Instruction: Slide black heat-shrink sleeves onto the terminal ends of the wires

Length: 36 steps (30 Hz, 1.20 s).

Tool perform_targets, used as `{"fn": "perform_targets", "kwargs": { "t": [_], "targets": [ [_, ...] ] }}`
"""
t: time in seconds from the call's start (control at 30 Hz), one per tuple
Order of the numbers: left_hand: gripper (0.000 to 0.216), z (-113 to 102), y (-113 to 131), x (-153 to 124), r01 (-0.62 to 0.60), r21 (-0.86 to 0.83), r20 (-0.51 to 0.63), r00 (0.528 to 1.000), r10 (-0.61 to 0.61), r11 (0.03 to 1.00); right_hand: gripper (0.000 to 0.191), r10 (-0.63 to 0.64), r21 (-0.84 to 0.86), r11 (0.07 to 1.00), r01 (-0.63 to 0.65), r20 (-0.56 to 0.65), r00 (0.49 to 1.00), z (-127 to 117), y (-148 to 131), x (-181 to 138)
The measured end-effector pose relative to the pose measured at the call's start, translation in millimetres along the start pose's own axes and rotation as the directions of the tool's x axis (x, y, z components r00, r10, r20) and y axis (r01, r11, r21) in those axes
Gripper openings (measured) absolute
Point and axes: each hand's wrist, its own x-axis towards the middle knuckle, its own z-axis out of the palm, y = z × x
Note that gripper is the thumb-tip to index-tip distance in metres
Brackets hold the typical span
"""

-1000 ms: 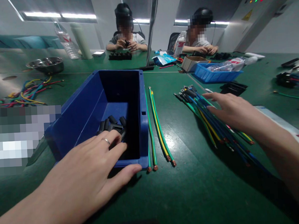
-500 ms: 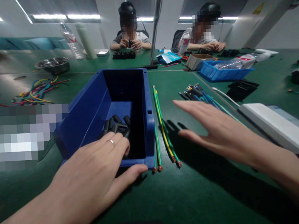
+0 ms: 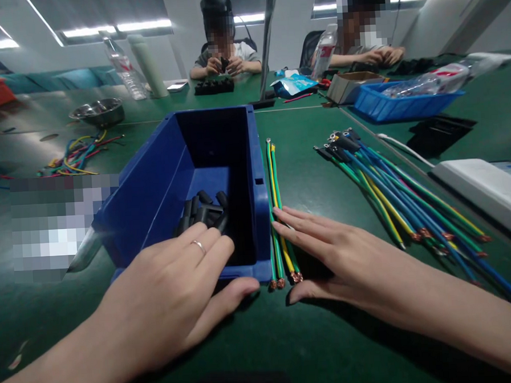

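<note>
My left hand (image 3: 170,287) is hooked over the front wall of a dark blue bin (image 3: 263,225), its fingers inside and its thumb outside against the front. Several short black sleeves (image 3: 205,208) lie in the bin just beyond those fingers; the fingertips themselves are hidden. Along the bin's right side lie several green and yellow-green wires (image 3: 288,255) with bare copper ends toward me. My right hand (image 3: 340,255) rests flat beside these wires, fingers stretched out against them and thumb spread near the copper ends. It holds nothing.
A bundle of blue and green wires (image 3: 392,184) lies to the right, next to a white device (image 3: 482,191). Farther back are a light blue tray (image 3: 405,106), a metal bowl (image 3: 99,113), bottles (image 3: 125,72) and loose wires (image 3: 76,158). Two people sit across the table.
My right hand has moved left and down onto the table, from above the bundle to the wires beside the bin. Those wires now lie closer together. My left hand stays on the bin.
</note>
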Motion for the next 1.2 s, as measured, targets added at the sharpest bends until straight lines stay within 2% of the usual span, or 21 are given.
{"fn": "perform_targets", "kwargs": {
  "t": [0.13,0.23,0.4,0.47,0.6,0.77,0.87,0.93,1.07,1.13,1.2],
  "targets": [
    [0.059,1,-1,1,-0.041,0.021,-0.006,0.999,0.041,0.999,0.106,-0.013,-0.010,1.000,0.013,-0.060,0.998,9,-6,7],
    [0.058,1,-2,1,-0.043,0.040,-0.007,0.999,0.043,0.998,0.117,-0.003,0.021,1.000,0.004,-0.053,0.999,14,-7,12],
    [0.056,2,-1,2,-0.049,0.043,-0.007,0.999,0.049,0.998,0.099,0.095,0.151,0.983,-0.104,0.065,0.993,13,-10,14],
    [0.056,2,-1,1,-0.058,0.051,-0.005,0.998,0.059,0.997,0.095,0.117,0.170,0.977,-0.127,0.068,0.991,12,-11,13],
    [0.055,3,-1,0,-0.076,0.054,-0.028,0.997,0.077,0.996,0.090,0.094,0.158,0.983,-0.096,0.024,0.995,10,-8,11],
    [0.052,2,0,1,-0.079,0.053,-0.058,0.995,0.082,0.995,0.082,-0.006,0.069,0.998,0.006,0.001,1.000,7,-3,10],
    [0.051,3,-1,1,-0.082,0.057,-0.065,0.994,0.085,0.995,0.080,-0.009,0.030,1.000,0.009,-0.012,1.000,8,-2,8],
    [0.051,3,-1,1,-0.084,0.053,-0.076,0.993,0.088,0.995,0.087,-0.008,0.013,1.000,0.008,-0.031,0.999,10,-1,7],
    [0.049,4,-1,1,-0.082,0.044,-0.099,0.991,0.086,0.996,0.116,-0.036,-0.015,0.999,0.035,-0.088,0.995,16,2,6],
    [0.048,4,-1,1,-0.081,0.042,-0.106,0.991,0.085,0.996,0.117,-0.024,-0.027,0.999,0.022,-0.077,0.997,16,2,5],
    [0.049,4,-1,1,-0.082,0.044,-0.116,0.990,0.086,0.996,0.111,0.004,-0.023,1.000,-0.005,-0.033,0.999,15,2,5]
  ]
}}
